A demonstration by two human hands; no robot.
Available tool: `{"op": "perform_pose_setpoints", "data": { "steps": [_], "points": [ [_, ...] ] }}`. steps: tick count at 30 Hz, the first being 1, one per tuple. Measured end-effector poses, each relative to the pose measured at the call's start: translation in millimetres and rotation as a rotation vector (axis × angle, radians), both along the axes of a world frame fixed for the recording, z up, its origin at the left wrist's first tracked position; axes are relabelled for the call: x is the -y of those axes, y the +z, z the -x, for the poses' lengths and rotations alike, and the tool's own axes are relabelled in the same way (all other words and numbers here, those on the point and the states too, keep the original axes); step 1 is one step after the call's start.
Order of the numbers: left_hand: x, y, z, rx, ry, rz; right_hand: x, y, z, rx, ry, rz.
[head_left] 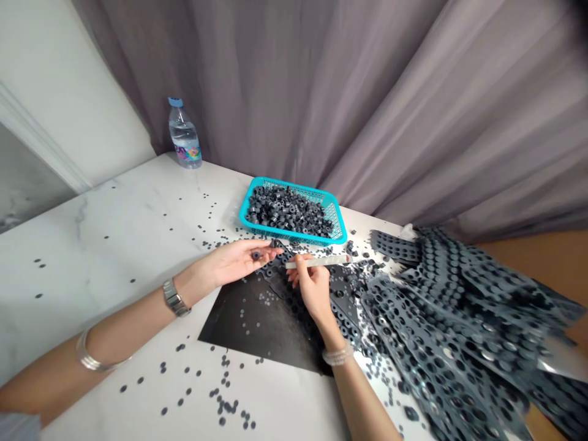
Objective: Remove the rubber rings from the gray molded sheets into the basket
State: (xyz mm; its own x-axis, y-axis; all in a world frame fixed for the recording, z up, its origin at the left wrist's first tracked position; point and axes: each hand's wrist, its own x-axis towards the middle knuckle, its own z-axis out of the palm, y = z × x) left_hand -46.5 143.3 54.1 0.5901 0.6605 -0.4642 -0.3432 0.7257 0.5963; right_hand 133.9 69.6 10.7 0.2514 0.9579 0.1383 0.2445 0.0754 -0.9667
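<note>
My left hand (pixel 239 260) lies palm up over the back edge of a black mat (pixel 257 321), with a small grey rubber ring (pixel 256 254) resting on its stretched fingers. My right hand (pixel 312 285) is closed around a white stick-like tool (pixel 321 262) that points right, over a grey rubber sheet (pixel 342 294) full of punched holes. A turquoise basket (pixel 294 236) heaped with grey rings stands just behind both hands.
A big pile of perforated grey rubber sheets (pixel 459 331) covers the right of the white marble table (pixel 114 245). Small grey discs (pixel 225 404) are scattered across it. A water bottle (pixel 184 135) stands at the back left, before a grey curtain (pixel 367 92).
</note>
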Motion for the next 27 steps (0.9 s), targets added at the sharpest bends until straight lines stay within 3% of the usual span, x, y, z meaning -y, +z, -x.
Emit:
{"op": "perform_pose_setpoints", "data": {
  "steps": [6,8,11,13,22,27],
  "points": [
    [5,6.5,1,0.012,0.006,-0.069,3,-0.5,5,0.011,0.032,0.026],
    [4,6.5,2,-0.049,-0.036,-0.229,3,-1.6,6,0.007,0.039,0.030],
    [0,2.3,5,-0.314,-0.109,-0.623,4,-2.6,6,0.009,0.054,0.039],
    [-3,-2.7,6,-0.472,-0.135,-0.799,4,-2.7,6,0.032,0.075,0.048],
    [13,-25.9,3,-0.915,-0.283,-1.299,3,-7.1,6,0.210,0.148,0.010],
    [20,-30.8,0,-1.042,-0.319,-1.468,2,-5.9,7,0.280,0.166,-0.012]
  ]
}}
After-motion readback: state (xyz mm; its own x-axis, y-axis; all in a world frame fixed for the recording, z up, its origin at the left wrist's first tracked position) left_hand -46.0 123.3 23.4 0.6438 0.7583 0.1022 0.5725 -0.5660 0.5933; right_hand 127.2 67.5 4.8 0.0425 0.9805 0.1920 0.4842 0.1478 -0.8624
